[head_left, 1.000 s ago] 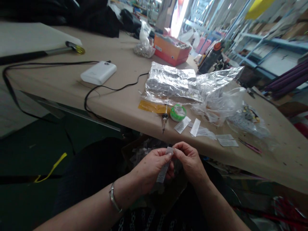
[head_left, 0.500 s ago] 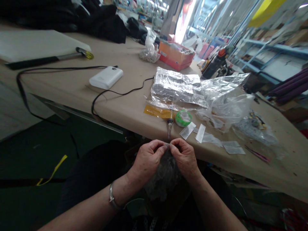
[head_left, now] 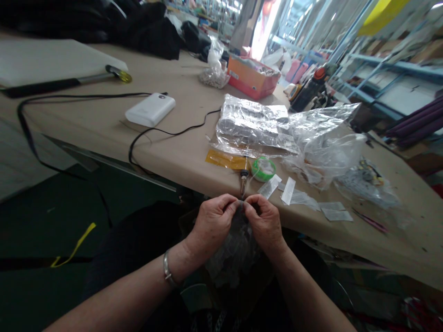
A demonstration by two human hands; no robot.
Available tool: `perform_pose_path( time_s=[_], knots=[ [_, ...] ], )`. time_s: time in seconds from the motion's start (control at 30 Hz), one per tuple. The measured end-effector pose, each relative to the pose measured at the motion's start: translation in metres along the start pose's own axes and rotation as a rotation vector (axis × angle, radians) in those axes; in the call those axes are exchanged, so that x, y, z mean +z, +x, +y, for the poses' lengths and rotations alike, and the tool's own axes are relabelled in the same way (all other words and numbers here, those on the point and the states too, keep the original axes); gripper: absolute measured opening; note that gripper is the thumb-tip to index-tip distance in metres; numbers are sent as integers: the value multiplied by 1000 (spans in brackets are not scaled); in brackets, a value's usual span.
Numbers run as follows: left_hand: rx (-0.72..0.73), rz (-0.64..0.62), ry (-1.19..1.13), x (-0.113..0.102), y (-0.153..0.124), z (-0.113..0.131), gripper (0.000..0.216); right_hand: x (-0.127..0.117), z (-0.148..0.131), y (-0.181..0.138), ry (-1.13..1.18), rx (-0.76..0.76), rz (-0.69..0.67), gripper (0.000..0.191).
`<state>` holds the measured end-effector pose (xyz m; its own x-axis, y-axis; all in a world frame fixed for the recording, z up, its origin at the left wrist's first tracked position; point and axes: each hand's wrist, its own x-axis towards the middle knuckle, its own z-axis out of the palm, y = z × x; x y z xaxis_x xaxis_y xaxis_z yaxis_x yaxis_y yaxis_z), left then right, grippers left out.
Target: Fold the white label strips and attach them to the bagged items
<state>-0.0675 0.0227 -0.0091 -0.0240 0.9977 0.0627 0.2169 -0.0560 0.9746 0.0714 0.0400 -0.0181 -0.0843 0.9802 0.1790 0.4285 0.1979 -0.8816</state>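
Left hand: the left hand (head_left: pixel 212 220) is bent inward, thumb and forefinger pinched together on one end of a small, pale, thin scrap (head_left: pixel 241 203).
Right hand: the right hand (head_left: pixel 266 222) mirrors it, its fingertips closed on the other side of the same scrap, nearly meeting the left's.
Pale scrap: held between both hands just below the table edge; the fingers hide most of it, so its full shape cannot be told.
Below the hands: a loose heap of greyish, translucent scraps (head_left: pixel 230 258) lies over the lap.
Pointed tool: a pen-shaped tool with a black collar and narrow metal tip (head_left: pixel 244 177) points over the edge, just beyond the fingertips (it resembles a soldering iron). Were it hot, which cannot be told, a forward slip of the fingers could burn them, or a touch could scorch the scrap.
Table edge: on the brown-covered table (head_left: pixel 187 157), a white, narrow, rectangular strip (head_left: pixel 288 191) lies near the edge, where a brush of the right arm could knock it off.
Farther out: a bright green, round tub (head_left: pixel 265 176) sits beside the tool; crinkled, silvery plastic film (head_left: pixel 254 122) lies behind, and could soften if a heated tip swung against it.
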Motion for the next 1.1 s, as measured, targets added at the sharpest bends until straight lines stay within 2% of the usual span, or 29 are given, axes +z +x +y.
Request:
perform_pose_path(
  time_s=[0.57, 0.77, 0.87, 1.0, 1.1],
  knots=[
    [2, 32, -18, 3, 9, -4, 20, 2, 0, 4, -2, -27, 17, 12],
    [-32, -13, -31, 0, -2, 3, 18, -9, -5, -7, 20, -26, -73, 12],
    [-93, -51, -55, -2, -10, -1, 19, -27, -8, -13, -158, -119, -77, 10],
    [-127, -23, -21, -4, -11, -20, 22, -52, 0, -6, -548, -340, 64, 12],
    [-102, 12, 45, -7, -10, -33, 27, -59, 12, 2, -831, -420, 86, 31]
  ],
)
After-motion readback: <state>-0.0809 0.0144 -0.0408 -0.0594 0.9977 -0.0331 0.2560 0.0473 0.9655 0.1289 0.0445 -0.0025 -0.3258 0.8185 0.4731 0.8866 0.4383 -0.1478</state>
